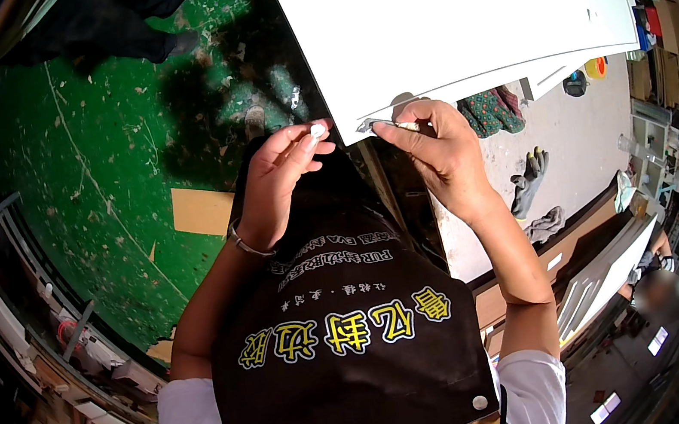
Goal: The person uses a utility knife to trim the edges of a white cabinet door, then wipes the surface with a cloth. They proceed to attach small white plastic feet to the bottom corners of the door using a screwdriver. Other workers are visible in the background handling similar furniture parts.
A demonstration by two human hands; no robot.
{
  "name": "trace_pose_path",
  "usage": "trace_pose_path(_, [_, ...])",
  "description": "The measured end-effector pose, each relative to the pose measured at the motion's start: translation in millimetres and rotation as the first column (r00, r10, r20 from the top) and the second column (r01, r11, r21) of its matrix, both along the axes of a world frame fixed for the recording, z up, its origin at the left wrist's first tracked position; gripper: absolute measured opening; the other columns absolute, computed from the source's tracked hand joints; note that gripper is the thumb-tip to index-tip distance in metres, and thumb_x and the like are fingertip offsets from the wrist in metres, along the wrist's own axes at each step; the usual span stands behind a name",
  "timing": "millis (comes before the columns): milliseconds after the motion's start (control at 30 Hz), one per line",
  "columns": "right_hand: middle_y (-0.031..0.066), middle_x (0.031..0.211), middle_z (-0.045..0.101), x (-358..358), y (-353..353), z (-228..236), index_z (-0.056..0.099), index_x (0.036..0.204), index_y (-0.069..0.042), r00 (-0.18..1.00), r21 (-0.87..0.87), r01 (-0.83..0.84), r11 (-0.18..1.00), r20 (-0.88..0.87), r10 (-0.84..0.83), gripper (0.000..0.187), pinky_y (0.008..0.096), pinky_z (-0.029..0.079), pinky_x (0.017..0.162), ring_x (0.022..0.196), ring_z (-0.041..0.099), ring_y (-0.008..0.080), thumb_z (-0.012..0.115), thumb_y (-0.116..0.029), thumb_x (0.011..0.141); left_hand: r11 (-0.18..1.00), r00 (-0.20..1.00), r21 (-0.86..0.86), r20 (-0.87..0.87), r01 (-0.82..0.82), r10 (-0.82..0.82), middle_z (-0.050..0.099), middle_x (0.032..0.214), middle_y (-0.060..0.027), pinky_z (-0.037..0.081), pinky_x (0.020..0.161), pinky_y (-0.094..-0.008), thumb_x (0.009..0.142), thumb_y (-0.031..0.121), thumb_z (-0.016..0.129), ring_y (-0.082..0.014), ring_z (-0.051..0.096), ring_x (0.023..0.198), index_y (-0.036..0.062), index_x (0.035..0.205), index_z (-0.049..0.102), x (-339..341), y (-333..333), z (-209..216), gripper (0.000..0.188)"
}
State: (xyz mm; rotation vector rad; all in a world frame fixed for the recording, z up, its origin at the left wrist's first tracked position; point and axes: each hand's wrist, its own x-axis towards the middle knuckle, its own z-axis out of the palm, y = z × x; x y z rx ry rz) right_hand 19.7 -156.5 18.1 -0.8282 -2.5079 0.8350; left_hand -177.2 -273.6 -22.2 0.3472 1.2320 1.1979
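My left hand is raised just left of a white panel's near corner, thumb and fingers pinching a small white round piece. At the panel's near edge, my right hand is closed in a pinch. A slim pale piece shows between its fingers, and a small grey pointed piece lies at the thumb tip against the corner. I cannot tell whether these two are one tool. The broad white panel lies flat and glares strongly, hiding surface detail.
Patterned work gloves and grey gloves lie on a pale surface to the right. A dark round container and a yellow one stand beyond. A tan board lies on the green floor. Another person is at the far right.
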Motion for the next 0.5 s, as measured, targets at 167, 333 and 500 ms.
trace_pose_path(167, [0.0059,0.089,0.056,-4,-1,0,0.073,0.101,-0.011,1.000,0.010,-0.025,1.000,0.011,0.025,0.028,0.0334,0.045,0.062,0.072,0.056,0.0227,0.071,-0.003,0.074,0.997,0.997,0.074,-0.082,0.020,-0.014,0.065,0.114,-0.0072,0.047,0.081,-0.0255,0.099,0.017,0.050,-0.0129,0.062,0.099,-0.0014,0.117,0.060,-1,11,-7,0.028])
trace_pose_path(333, [0.0072,0.084,0.056,-7,-2,1,0.068,0.093,-0.004,0.996,0.075,-0.017,0.997,0.086,0.011,0.018,0.0354,0.045,0.062,0.069,0.056,0.0240,0.074,-0.012,0.078,0.996,0.993,0.086,-0.119,0.013,-0.003,0.067,0.108,-0.0064,0.047,0.080,-0.0255,0.098,0.018,0.052,-0.0125,0.063,0.096,-0.0022,0.115,0.061,-1,14,-9,0.028])
trace_pose_path(500, [0.0062,0.086,0.057,-7,-3,-1,0.073,0.096,-0.009,0.987,0.116,-0.009,0.993,0.160,-0.010,0.022,0.0327,0.045,0.058,0.070,0.056,0.0221,0.077,-0.011,0.075,0.995,0.992,0.101,-0.126,0.004,0.009,0.068,0.107,-0.0069,0.048,0.079,-0.0254,0.097,0.018,0.054,-0.0126,0.063,0.095,-0.0031,0.114,0.062,0,15,-10,0.028])
